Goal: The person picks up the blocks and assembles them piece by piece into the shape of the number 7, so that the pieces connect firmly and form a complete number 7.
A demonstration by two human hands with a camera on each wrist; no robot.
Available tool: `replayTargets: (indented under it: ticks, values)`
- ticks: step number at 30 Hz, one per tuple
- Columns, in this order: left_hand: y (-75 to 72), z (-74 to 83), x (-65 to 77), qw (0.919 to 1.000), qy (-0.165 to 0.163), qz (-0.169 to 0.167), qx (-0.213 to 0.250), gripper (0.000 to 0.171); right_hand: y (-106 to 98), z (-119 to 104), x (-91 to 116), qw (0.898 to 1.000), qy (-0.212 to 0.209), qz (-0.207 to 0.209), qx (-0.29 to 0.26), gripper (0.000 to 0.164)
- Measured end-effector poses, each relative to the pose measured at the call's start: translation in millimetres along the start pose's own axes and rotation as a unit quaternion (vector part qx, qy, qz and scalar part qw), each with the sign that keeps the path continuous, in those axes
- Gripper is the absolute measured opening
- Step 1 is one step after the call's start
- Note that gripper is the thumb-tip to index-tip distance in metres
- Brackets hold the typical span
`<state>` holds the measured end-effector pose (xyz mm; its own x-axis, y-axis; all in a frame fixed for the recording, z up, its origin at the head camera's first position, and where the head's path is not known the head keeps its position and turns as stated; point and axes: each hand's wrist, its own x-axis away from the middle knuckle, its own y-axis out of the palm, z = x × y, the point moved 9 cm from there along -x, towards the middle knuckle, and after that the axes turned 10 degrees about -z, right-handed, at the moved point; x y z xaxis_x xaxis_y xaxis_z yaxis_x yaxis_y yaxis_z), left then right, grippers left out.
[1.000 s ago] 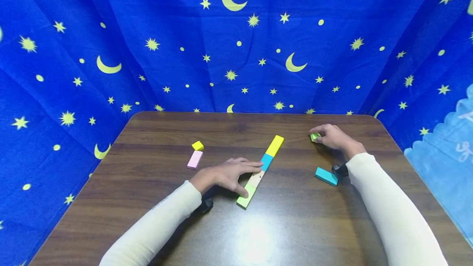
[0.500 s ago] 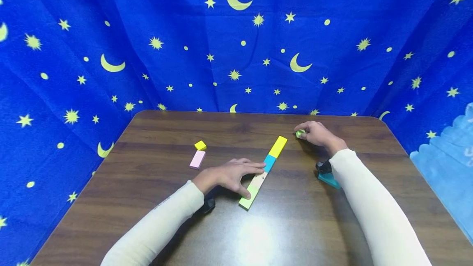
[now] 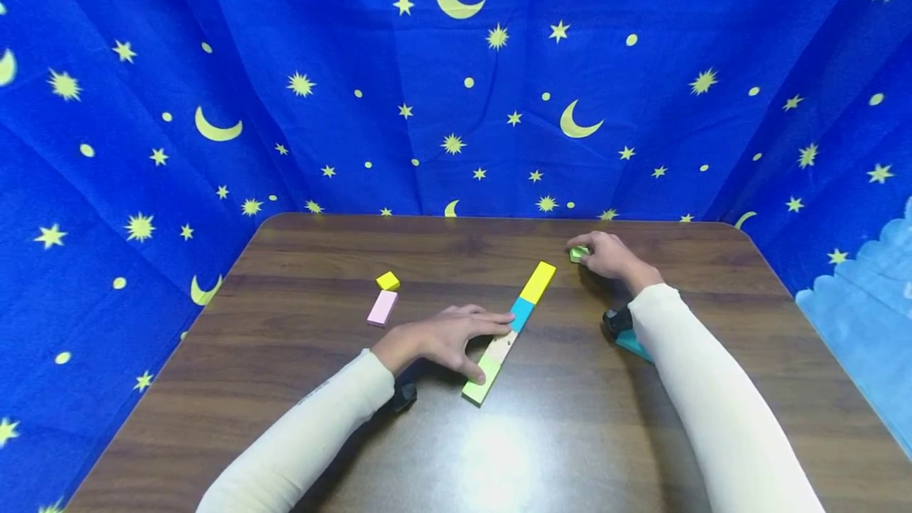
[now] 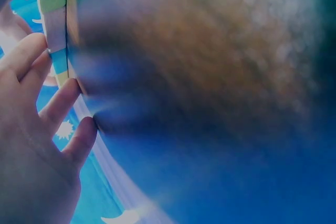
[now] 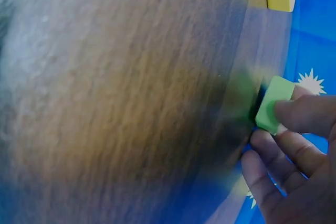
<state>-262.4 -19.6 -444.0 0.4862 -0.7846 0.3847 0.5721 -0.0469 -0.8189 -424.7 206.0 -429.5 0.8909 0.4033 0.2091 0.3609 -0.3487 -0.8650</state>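
A straight row of flat blocks slants across the table: light green [image 3: 479, 389], pale wood [image 3: 503, 345], blue [image 3: 522, 315] and yellow [image 3: 537, 283] at the far end. My left hand [image 3: 449, 340] spans the near part of it, thumb on the light green block and outstretched fingertips by the blue one. In the left wrist view its fingers [image 4: 62, 103] are spread along the row. To the right of the yellow end, my right hand [image 3: 614, 256] pinches a small green block [image 5: 275, 90] between thumb and fingers, close to the tabletop.
A small yellow block [image 3: 388, 281] and a pink block [image 3: 382, 308] lie left of the row. Under the right wrist, a teal block [image 3: 632, 345] is partly hidden. Blue starry cloth [image 3: 399, 46] hangs behind the wooden table [image 3: 321, 252].
My right hand has carried the small green block leftward, nearer the row's yellow end, its forearm now covering part of the teal block. The left hand has stayed on the row.
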Motion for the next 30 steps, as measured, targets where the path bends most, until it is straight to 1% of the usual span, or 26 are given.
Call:
replayTargets:
  ticks: [3,7,9,16,24,30]
  values:
    - [1.1,0.3,0.7,1.0,-0.002,-0.002,0.004,0.083,1,0,-1,1.0,-0.002,0.008,-0.013,0.039]
    - [0.7,1.5,0.0,1.0,-0.001,-0.001,0.004,0.083,0,0,-2,0.999,0.002,0.025,-0.029,0.027]
    - [0.1,2.3,-0.5,1.0,0.0,-0.002,0.004,0.083,0,-1,-2,0.999,0.005,0.027,-0.036,0.023]
    - [-1.0,2.4,0.6,1.0,-0.004,-0.002,0.003,0.083,4,-9,-7,0.999,-0.009,0.023,-0.045,0.027]
    - [-0.9,-0.8,1.1,0.9999,-0.01,-0.006,0.004,0.083,7,-20,-12,0.999,-0.026,0.022,-0.039,0.026]
    - [0.2,-0.4,-0.6,0.9999,-0.011,-0.01,0.008,0.083,10,-20,-9,0.998,-0.022,0.016,-0.048,0.028]
